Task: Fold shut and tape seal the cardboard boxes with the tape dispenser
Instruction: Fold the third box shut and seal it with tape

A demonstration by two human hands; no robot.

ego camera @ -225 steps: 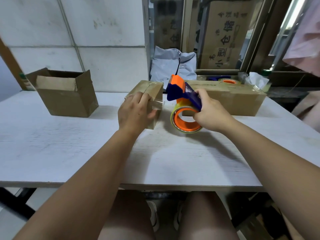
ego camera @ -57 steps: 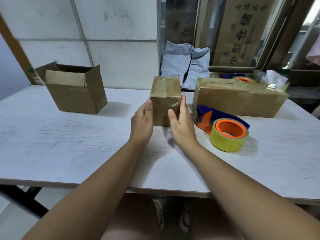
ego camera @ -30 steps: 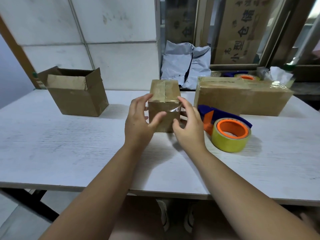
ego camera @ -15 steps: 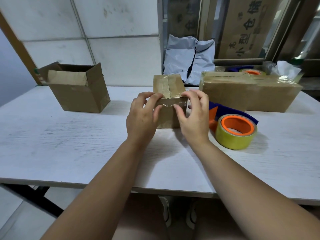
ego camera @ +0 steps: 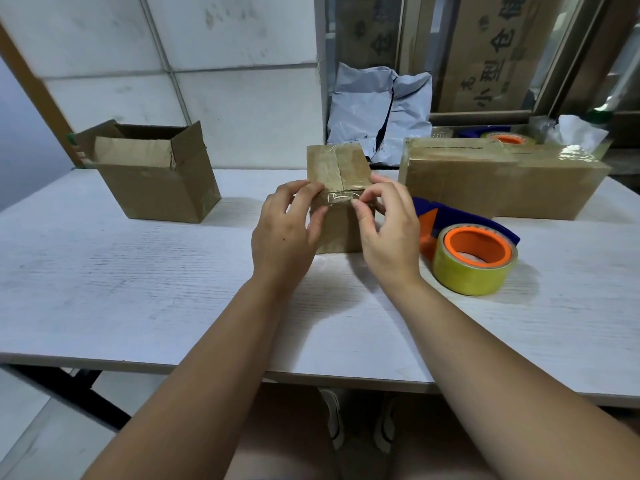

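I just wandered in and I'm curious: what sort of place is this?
Probably a small packing or shipping room: a taped box and an open box on the table, a tape dispenser, grey mailer bags behind.

Even soft light, faint shadows, wide-angle distortion.

Black Chinese characters are showing on the tall cardboard carton (ego camera: 491,53) standing behind the window glass, printed in tilted columns. The larger column is reading 仓储 (the 储 is being cut off by the top edge of the view). Lower down, 型 and 小 are standing out beside a smaller character too smeared to make out. A second carton (ego camera: 363,32), left of it behind the glass, is carrying dark characters that are coming through too blurred to read.
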